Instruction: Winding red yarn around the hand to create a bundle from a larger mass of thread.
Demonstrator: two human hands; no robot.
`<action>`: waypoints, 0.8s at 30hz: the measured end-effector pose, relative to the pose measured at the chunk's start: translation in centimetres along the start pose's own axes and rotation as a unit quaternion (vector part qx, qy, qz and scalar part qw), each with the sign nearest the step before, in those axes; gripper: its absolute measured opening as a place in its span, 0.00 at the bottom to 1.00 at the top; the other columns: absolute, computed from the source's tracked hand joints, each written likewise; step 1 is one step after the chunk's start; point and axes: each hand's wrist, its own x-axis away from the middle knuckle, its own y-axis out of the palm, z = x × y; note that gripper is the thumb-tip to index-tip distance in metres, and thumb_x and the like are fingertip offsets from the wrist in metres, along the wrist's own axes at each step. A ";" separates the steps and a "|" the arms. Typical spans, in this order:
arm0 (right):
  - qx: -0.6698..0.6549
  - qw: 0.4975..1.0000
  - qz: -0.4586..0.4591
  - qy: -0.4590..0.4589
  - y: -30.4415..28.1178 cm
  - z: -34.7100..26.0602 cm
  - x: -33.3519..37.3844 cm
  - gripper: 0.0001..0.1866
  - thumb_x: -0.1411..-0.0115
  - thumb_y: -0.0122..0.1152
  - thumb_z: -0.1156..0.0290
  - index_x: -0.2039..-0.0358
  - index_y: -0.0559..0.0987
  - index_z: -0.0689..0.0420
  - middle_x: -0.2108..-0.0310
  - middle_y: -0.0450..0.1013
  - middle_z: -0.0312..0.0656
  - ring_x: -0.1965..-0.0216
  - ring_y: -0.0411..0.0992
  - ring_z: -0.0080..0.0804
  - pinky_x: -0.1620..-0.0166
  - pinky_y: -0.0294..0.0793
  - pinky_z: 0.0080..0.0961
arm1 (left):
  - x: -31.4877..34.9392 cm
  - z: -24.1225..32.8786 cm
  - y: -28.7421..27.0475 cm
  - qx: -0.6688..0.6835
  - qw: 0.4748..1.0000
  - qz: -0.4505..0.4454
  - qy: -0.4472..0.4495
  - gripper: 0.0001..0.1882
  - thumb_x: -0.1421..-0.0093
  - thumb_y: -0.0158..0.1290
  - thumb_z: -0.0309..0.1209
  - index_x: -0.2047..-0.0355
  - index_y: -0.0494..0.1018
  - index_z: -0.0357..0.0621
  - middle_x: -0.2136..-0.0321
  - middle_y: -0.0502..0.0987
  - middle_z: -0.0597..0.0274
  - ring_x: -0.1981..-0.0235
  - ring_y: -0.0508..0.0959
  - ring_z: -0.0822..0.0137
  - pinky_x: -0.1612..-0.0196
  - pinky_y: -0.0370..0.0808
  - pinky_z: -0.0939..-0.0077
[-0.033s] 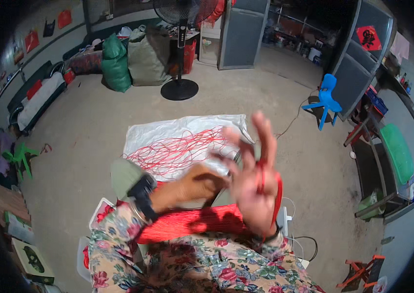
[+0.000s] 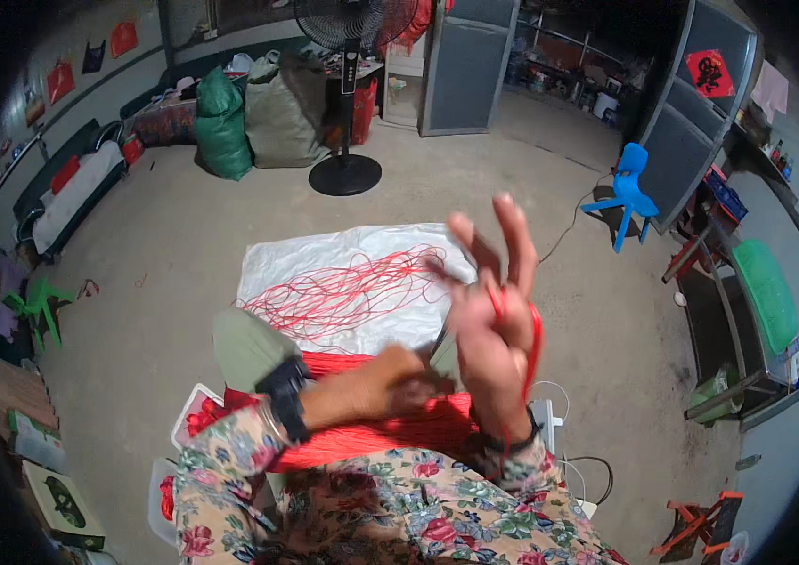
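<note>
My right hand (image 2: 498, 330) is raised over my lap, with a red cord (image 2: 537, 348) looped round its fingers and hanging down its side. Two of its fingers point up; the others curl in on the cord. Lower and to the left, my left hand (image 2: 385, 377) is closed, its fingertips smeared by motion, so whatever they pinch cannot be made out. Under both hands a thick bundle of red cords (image 2: 362, 444) lies across my lap. Beyond my knees, long loose red strands (image 2: 343, 297) are spread over a white sheet (image 2: 272, 264) on the floor.
A white box (image 2: 183, 411) of red pieces stands at my left. To my right are a white power strip (image 2: 548, 414) and cables. Farther off are a standing fan (image 2: 346, 174), stuffed sacks (image 2: 225, 122), a blue chair (image 2: 630, 193) and a green stool (image 2: 41, 306).
My left hand has drawn down and slightly away from the right hand. My right hand has turned a little, its fingers curling more while two stay raised.
</note>
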 end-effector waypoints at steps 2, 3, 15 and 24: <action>0.269 0.960 -0.014 -0.069 -2.2 3.9 -1.2 0.06 0.51 0.59 0.79 0.70 0.78 0.60 0.35 0.48 0.48 0.37 0.55 0.48 0.42 0.61 0.49 | -1.7 5.6 2.6 -0.267 0.957 -0.101 0.057 0.07 0.43 0.52 0.31 0.73 0.68 0.43 0.80 0.72 0.56 0.77 0.75 0.56 0.76 0.70 0.64; 0.331 0.938 -0.050 -0.085 -2.7 5.5 -0.8 0.07 0.53 0.62 0.77 0.71 0.78 0.59 0.36 0.51 0.51 0.38 0.56 0.52 0.42 0.60 0.48 | -1.2 6.9 2.9 -0.296 0.946 -0.122 0.039 0.09 0.46 0.53 0.31 0.77 0.65 0.44 0.85 0.68 0.59 0.81 0.73 0.58 0.80 0.67 0.64; 0.041 0.976 -0.215 0.003 -0.5 -1.9 3.8 0.09 0.57 0.71 0.74 0.75 0.79 0.59 0.36 0.44 0.59 0.38 0.56 0.59 0.44 0.67 0.47 | -3.5 11.7 -11.0 -0.248 0.944 0.197 0.092 0.05 0.46 0.58 0.27 0.71 0.79 0.38 0.76 0.79 0.57 0.76 0.79 0.63 0.73 0.73 0.75; 0.124 0.992 0.003 0.004 -1.2 5.2 -0.5 0.05 0.52 0.63 0.79 0.73 0.76 0.60 0.37 0.50 0.52 0.39 0.57 0.51 0.46 0.67 0.43 | -1.1 5.2 2.2 -0.280 0.957 -0.059 0.046 0.06 0.43 0.52 0.28 0.75 0.70 0.38 0.82 0.72 0.53 0.80 0.75 0.58 0.78 0.71 0.67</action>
